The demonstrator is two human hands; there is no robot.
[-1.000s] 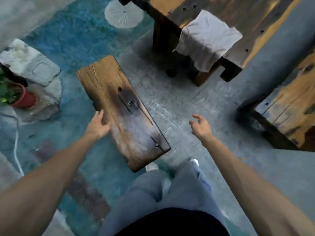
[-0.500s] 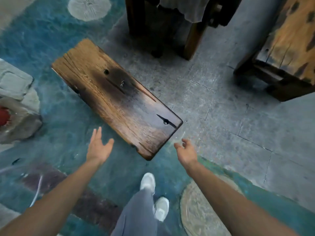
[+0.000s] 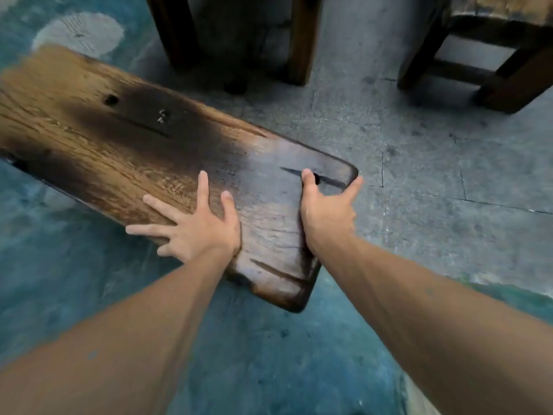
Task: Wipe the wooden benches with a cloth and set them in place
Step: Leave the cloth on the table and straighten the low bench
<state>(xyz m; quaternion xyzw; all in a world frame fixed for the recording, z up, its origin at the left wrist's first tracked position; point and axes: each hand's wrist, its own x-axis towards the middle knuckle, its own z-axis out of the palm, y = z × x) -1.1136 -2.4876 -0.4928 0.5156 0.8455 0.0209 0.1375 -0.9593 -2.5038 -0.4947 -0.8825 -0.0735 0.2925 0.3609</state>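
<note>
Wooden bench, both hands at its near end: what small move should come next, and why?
Probably close both hands on the near end and lift or slide the wooden bench toward its place. The left hand lies flat with fingers spread on the top near the long edge; the right hand wraps the end edge, thumb on top. No cloth is in view or in hand, so wiping seems not the next move.

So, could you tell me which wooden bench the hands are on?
The low bench in the foreground; both hands rest on its near end, while the other two stand untouched behind.
</note>
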